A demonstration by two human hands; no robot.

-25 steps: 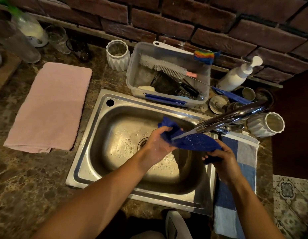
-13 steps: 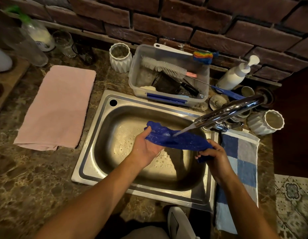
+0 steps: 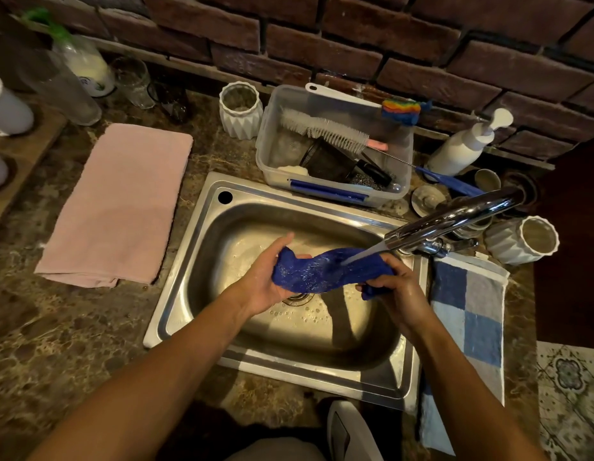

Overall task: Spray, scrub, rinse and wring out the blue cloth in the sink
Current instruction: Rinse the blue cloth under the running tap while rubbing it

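The wet blue cloth (image 3: 325,269) is stretched between my two hands over the steel sink (image 3: 202,271). My left hand (image 3: 265,281) holds its left end, palm up, fingers curled under the cloth. Its right end is bunched in the grip of my right hand (image 3: 397,289). A thin stream of water runs from the chrome tap (image 3: 455,217) onto the cloth's right half. Soapy drops lie on the sink floor around the drain (image 3: 297,297).
A clear tub (image 3: 335,194) with brushes stands behind the sink. A pink towel (image 3: 119,207) lies on the left counter, a blue checked towel (image 3: 468,314) on the right. A white pump bottle (image 3: 462,148), white ribbed pots (image 3: 522,239) and glasses (image 3: 132,81) line the brick wall.
Both hands have drawn the cloth out longer and moved it left, lower over the drain. The water now strikes the cloth's right half. My view has shifted slightly.
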